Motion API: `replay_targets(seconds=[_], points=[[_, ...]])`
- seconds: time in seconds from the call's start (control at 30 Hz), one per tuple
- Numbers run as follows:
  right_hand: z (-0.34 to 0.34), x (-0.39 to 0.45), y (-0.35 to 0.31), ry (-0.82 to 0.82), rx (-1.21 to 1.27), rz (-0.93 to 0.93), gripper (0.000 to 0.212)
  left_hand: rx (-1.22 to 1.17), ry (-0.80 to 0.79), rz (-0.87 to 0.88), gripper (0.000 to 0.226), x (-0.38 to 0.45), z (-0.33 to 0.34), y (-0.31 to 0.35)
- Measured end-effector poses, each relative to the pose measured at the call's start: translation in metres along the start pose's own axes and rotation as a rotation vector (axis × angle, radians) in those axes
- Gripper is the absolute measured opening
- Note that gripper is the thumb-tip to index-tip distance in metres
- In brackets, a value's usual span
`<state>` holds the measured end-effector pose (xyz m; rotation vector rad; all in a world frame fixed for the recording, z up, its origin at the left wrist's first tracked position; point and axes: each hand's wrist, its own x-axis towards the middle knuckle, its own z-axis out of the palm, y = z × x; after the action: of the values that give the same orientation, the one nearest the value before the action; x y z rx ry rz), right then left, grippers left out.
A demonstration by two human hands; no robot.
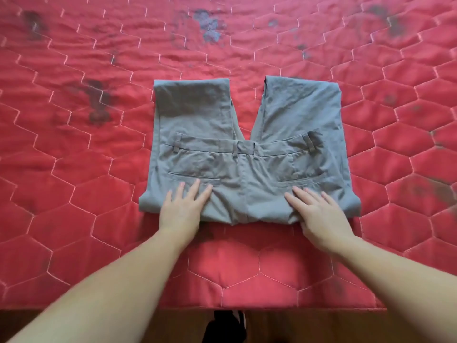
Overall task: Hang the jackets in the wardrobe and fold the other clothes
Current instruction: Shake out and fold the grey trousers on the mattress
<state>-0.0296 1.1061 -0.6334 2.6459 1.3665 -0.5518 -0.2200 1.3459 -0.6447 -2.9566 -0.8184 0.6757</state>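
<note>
A pair of grey trousers [247, 134] lies folded on the red quilted bed cover [74, 149], back pockets and waistband facing up, the two doubled-over legs pointing away from me. My left hand [183, 209] rests flat on the near left part of the trousers, fingers straight and spread below the left pocket. On the near right part, my right hand [319, 214] presses down flat, its fingers straight just under the right pocket. No jackets or wardrobe are in view.
The red cover has dark stains at the far middle [210, 26] and at the left [97, 102]. Its near edge [247, 306] ends above a wooden floor, where a dark foot or shoe [222, 328] shows.
</note>
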Motion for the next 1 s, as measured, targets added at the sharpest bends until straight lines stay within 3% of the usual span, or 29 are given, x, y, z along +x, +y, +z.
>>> replay_targets(seconds=[0.17,0.3,0.4,0.47,0.53,0.6,0.67,0.73,0.8,0.87,0.93,1.0], points=[[-0.021,-0.008,0.002,0.038,0.219,0.06,0.042,-0.049,-0.096,0.001,0.055,-0.012,-0.023,0.0],[-0.054,-0.016,0.004,-0.279,0.178,0.052,0.039,-0.047,-0.314,0.065,0.046,-0.029,-0.055,0.0],[-0.09,-0.008,0.005,-0.566,0.166,0.027,0.027,-0.107,-0.627,0.137,0.031,-0.029,-0.086,0.002],[-0.115,0.006,0.004,-0.734,0.088,0.052,0.029,-0.138,-0.843,0.083,0.015,-0.022,-0.107,-0.004],[-0.135,0.022,0.002,-0.765,-0.073,0.054,0.025,-0.224,-0.945,-0.029,0.007,-0.013,-0.127,-0.017],[-0.154,0.04,0.001,-0.688,-0.096,0.117,0.01,-0.389,-0.891,-0.156,0.016,0.003,-0.14,-0.035],[-0.169,0.059,0.003,-0.573,-0.053,0.178,0.009,-0.501,-0.689,-0.258,0.013,0.021,-0.15,-0.048],[-0.175,0.085,0.009,-0.369,-0.012,0.192,0.013,-0.427,-0.443,-0.229,0.01,0.043,-0.156,-0.056],[-0.169,0.109,0.016,-0.066,-0.047,0.164,0.019,-0.292,-0.145,-0.178,0.018,0.063,-0.145,-0.061],[-0.149,0.123,0.018,0.125,-0.117,0.141,0.038,-0.197,0.153,-0.2,0.031,0.07,-0.123,-0.06],[-0.119,0.128,0.014,0.153,-0.111,0.126,0.054,-0.213,0.194,-0.179,0.048,0.07,-0.095,-0.046],[-0.085,0.127,0.007,0.069,-0.074,0.124,0.062,-0.282,0.066,-0.126,0.059,0.068,-0.066,-0.026]])
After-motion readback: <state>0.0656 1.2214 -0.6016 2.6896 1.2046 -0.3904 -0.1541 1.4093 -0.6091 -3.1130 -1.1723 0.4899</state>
